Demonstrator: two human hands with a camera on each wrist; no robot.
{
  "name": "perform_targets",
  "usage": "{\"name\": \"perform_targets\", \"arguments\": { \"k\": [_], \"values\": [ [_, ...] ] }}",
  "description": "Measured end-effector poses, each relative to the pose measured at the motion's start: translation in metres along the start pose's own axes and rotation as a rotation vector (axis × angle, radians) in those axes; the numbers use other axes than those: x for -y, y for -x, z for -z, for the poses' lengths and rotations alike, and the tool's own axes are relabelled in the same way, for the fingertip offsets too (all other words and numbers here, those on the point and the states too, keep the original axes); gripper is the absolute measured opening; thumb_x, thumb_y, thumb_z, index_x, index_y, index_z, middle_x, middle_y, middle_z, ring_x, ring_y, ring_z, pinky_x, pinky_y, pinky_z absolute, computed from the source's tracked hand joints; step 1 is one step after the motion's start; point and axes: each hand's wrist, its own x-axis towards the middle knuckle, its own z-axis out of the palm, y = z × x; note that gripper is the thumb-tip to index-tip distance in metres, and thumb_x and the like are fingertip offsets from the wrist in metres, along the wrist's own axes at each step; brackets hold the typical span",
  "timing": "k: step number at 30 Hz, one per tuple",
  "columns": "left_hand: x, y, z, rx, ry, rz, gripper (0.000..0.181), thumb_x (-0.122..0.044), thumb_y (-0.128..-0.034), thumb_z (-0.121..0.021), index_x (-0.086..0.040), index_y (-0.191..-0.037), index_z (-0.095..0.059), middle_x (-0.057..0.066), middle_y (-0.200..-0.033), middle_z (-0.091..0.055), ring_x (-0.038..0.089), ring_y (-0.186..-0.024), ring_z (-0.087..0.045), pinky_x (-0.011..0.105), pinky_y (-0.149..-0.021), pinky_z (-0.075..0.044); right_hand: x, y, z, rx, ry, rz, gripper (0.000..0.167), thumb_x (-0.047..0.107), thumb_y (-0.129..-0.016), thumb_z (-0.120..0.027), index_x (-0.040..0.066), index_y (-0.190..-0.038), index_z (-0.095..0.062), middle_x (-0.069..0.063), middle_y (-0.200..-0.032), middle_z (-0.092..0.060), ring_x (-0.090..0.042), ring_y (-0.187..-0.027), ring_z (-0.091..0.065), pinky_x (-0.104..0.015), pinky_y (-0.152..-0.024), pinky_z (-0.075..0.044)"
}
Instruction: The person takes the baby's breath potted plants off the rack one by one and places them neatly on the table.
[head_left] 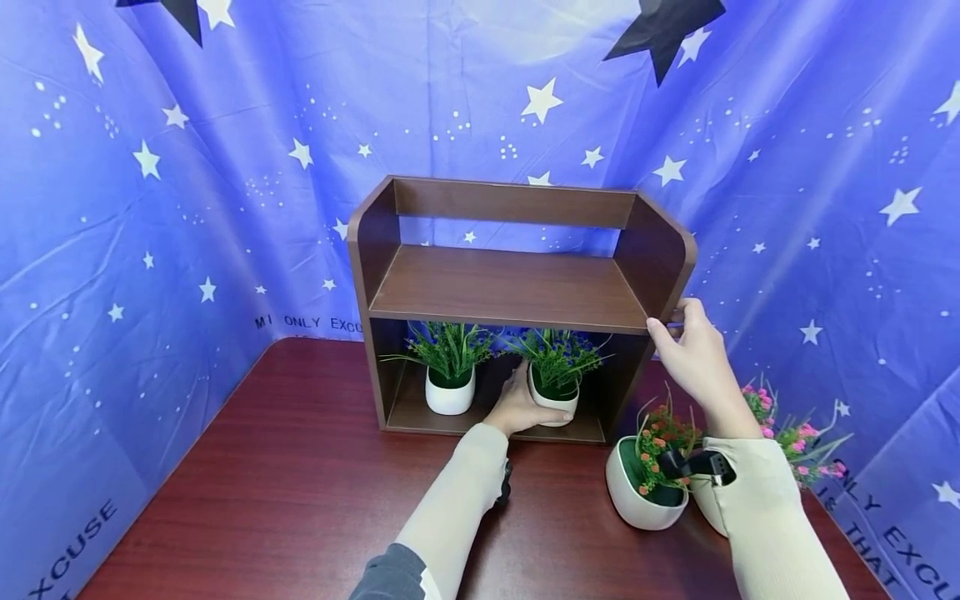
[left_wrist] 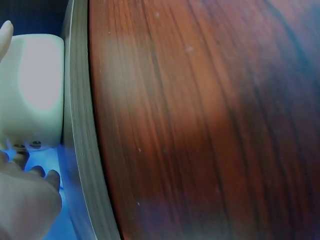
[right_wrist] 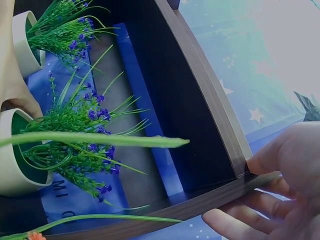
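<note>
My left hand (head_left: 517,406) grips the white pot (left_wrist: 35,90) of an artificial plant with small blue-purple flowers (head_left: 558,360), in the lower compartment of a brown wooden shelf (head_left: 502,283). Its thumb lies across the pot's front; the other fingers reach round the left side. This pot leans a little in the head view. To its left stands a matching potted plant (head_left: 450,392), upright and apart from the hand. On the shelf's right side panel, my right hand (head_left: 693,354) holds the edge, thumb at the front and fingers on the outer face (right_wrist: 250,212).
Close to my right forearm, a white pot with orange-red flowers (head_left: 647,492) stands on the dark red table (head_left: 300,500). Behind that forearm is a pink-flowered plant (head_left: 795,442), its pot partly hidden. A blue star-printed cloth (head_left: 262,208) hangs behind and at both sides.
</note>
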Motion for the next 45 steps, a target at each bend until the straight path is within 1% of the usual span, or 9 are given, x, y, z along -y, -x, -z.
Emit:
{"name": "perform_targets", "arguments": {
  "k": [5, 11, 17, 24, 31, 34, 35, 40, 45],
  "values": [
    [0.000, -0.001, -0.003, -0.029, 0.006, -0.016, 0.131, -0.041, -0.0631, -0.095, -0.023, -0.162, -0.010, 0.016, -0.160, -0.024, 0.035, -0.147, -0.020, 0.049, -0.114, -0.029, 0.001, 0.000, -0.002, -0.001, -0.001, 0.010, 0.053, 0.032, -0.106, -0.048, -0.007, -0.137, -0.034, -0.030, -0.118, -0.054, -0.042, -0.103, -0.057, -0.054, -0.080, -0.048],
    [-0.001, 0.000, -0.006, -0.057, -0.018, -0.028, 0.128, -0.040, -0.0648, -0.094, -0.016, -0.161, -0.013, 0.016, -0.158, -0.029, 0.035, -0.146, -0.024, 0.048, -0.113, -0.031, 0.000, 0.001, -0.002, 0.001, -0.004, 0.000, 0.053, 0.033, -0.106, -0.048, -0.007, -0.138, -0.034, -0.030, -0.119, -0.054, -0.043, -0.105, -0.056, -0.056, -0.082, -0.048],
    [0.001, -0.001, -0.007, -0.078, -0.071, -0.028, 0.126, -0.044, -0.0628, -0.094, -0.014, -0.159, -0.019, 0.011, -0.150, -0.036, 0.030, -0.139, -0.036, 0.041, -0.110, -0.037, 0.000, -0.001, -0.002, 0.010, -0.003, -0.003, 0.054, 0.035, -0.105, -0.048, -0.006, -0.138, -0.033, -0.028, -0.119, -0.052, -0.042, -0.105, -0.055, -0.054, -0.082, -0.047],
    [-0.001, 0.001, -0.008, -0.078, -0.085, -0.003, 0.123, -0.045, -0.0616, -0.094, -0.012, -0.157, -0.023, 0.009, -0.148, -0.034, 0.031, -0.135, -0.039, 0.038, -0.108, -0.039, -0.001, 0.000, -0.001, 0.015, -0.005, -0.003, 0.053, 0.033, -0.106, -0.048, -0.007, -0.137, -0.033, -0.029, -0.118, -0.052, -0.041, -0.103, -0.056, -0.054, -0.082, -0.047],
    [-0.004, 0.006, -0.007, -0.070, -0.035, 0.005, 0.121, -0.042, -0.0634, -0.093, -0.011, -0.157, -0.023, 0.009, -0.150, -0.036, 0.029, -0.134, -0.043, 0.039, -0.108, -0.039, 0.000, -0.001, 0.000, 0.022, -0.010, -0.008, 0.054, 0.034, -0.105, -0.047, -0.007, -0.137, -0.032, -0.028, -0.118, -0.051, -0.041, -0.103, -0.055, -0.052, -0.082, -0.045],
    [-0.005, 0.009, -0.005, -0.060, -0.044, 0.004, 0.123, -0.043, -0.0629, -0.093, -0.011, -0.157, -0.022, 0.010, -0.151, -0.036, 0.029, -0.134, -0.043, 0.039, -0.108, -0.039, 0.000, 0.000, 0.001, 0.017, -0.010, -0.011, 0.053, 0.034, -0.105, -0.047, -0.006, -0.137, -0.033, -0.027, -0.118, -0.051, -0.040, -0.103, -0.054, -0.051, -0.082, -0.045],
    [-0.005, 0.009, -0.005, -0.053, -0.052, 0.001, 0.123, -0.044, -0.0630, -0.093, -0.011, -0.158, -0.021, 0.009, -0.151, -0.035, 0.029, -0.134, -0.043, 0.038, -0.108, -0.039, 0.000, 0.000, 0.001, 0.013, -0.009, -0.011, 0.053, 0.034, -0.105, -0.047, -0.006, -0.137, -0.033, -0.027, -0.118, -0.051, -0.040, -0.103, -0.054, -0.051, -0.082, -0.045],
    [-0.005, 0.013, -0.003, -0.047, -0.059, -0.054, 0.122, -0.043, -0.0622, -0.094, -0.010, -0.157, -0.024, 0.011, -0.148, -0.038, 0.026, -0.131, -0.045, 0.036, -0.108, -0.038, -0.001, 0.001, 0.002, 0.012, -0.005, -0.011, 0.052, 0.034, -0.105, -0.047, -0.006, -0.136, -0.033, -0.026, -0.117, -0.052, -0.038, -0.099, -0.055, -0.047, -0.080, -0.043],
    [-0.004, 0.019, 0.001, -0.047, -0.028, -0.089, 0.119, -0.041, -0.0605, -0.095, -0.012, -0.155, -0.028, 0.010, -0.143, -0.041, 0.024, -0.125, -0.048, 0.036, -0.105, -0.041, 0.000, 0.000, 0.002, 0.024, -0.012, -0.003, 0.051, 0.033, -0.106, -0.046, -0.006, -0.135, -0.032, -0.026, -0.117, -0.051, -0.037, -0.096, -0.054, -0.046, -0.078, -0.043]
  ]
}}
